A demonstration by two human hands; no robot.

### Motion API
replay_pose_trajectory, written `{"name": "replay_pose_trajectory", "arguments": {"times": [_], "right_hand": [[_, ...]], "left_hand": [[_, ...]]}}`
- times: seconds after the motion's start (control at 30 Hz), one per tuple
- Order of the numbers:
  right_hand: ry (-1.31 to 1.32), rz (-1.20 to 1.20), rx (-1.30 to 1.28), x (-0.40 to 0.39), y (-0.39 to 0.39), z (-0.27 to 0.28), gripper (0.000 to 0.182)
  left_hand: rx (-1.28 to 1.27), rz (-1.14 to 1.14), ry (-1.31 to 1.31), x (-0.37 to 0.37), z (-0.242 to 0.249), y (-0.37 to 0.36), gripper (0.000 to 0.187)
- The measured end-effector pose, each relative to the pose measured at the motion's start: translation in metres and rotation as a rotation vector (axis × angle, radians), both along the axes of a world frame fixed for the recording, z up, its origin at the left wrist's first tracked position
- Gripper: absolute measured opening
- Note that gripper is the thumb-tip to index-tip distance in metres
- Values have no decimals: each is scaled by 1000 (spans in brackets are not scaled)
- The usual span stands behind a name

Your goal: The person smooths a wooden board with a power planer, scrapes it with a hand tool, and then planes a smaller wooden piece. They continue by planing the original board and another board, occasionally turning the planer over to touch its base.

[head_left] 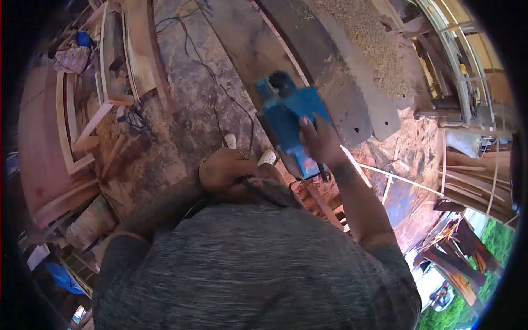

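My right hand (320,141) is closed on the rear of a blue boxy handheld power tool (294,118), its thumb lying on top. The tool rests on a long dark wooden plank (236,33) that stretches away from me; its underside is hidden. Close to my waist, my left hand (226,171) is curled with its fingers turned inward. A black power cord (264,192) runs from that hand toward the back of the tool, and the hand appears to grip it.
To the right lie more planks (346,93), one strewn with wood shavings (360,47). A loose cable (212,77) crosses the dusty floor. Wooden frames (82,148) stand at left, stacked boards (473,181) at right. My light-coloured shoes (267,158) are below.
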State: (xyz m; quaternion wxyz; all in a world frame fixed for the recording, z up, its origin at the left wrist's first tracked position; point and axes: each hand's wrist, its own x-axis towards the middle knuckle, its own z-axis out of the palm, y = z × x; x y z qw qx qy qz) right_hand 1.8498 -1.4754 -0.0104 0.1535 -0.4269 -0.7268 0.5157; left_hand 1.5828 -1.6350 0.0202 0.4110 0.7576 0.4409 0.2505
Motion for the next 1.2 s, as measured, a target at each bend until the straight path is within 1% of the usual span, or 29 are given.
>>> {"name": "replay_pose_trajectory", "arguments": {"times": [0.03,0.1,0.13,0.2,0.27,0.37,0.47,0.57,0.6,0.7,0.8,0.83,0.9,1.0,1.03,1.1,1.13,1.2], "right_hand": [[31,21,215,-16,15,-15,48],[30,27,282,-49,46,-28,52],[-4,12,135,-67,60,-23,54],[-31,-1,-13,-105,85,-12,60],[42,2,35,-138,104,-17,62],[40,21,-42,-158,114,-12,61],[-66,86,44,-121,93,-16,60],[-67,72,219,-49,38,-28,49],[-96,72,177,-16,10,-26,46],[-160,40,-43,89,-79,-12,43],[-116,-49,-287,186,-148,-11,51],[-73,-42,-285,196,-157,-8,52],[13,-39,-274,201,-168,3,54],[4,-75,-155,171,-161,-2,52],[48,-58,-79,155,-152,-4,50],[-6,-51,-165,120,-126,3,43],[-33,-48,-211,103,-115,5,40],[-50,-43,-207,75,-95,0,34]], "left_hand": [[25,48,-11,1,2,-1,26],[75,144,-33,4,8,-5,22],[60,141,-34,3,7,-6,21],[27,131,-36,-1,0,-9,20],[65,137,1,1,-6,-13,20],[110,97,37,8,5,-11,21],[139,27,7,10,17,-4,22],[140,-24,12,9,14,-2,26],[134,-39,23,9,12,-1,28],[193,-58,-122,17,25,14,33],[84,-152,-74,18,17,19,31],[134,-149,-36,21,13,17,31],[239,-153,38,27,7,11,31],[148,-186,-30,25,9,14,23],[115,-172,-85,23,11,15,23],[53,-135,-191,16,14,19,23],[32,-123,-174,12,17,19,25],[-4,-89,-139,4,23,21,28]]}}
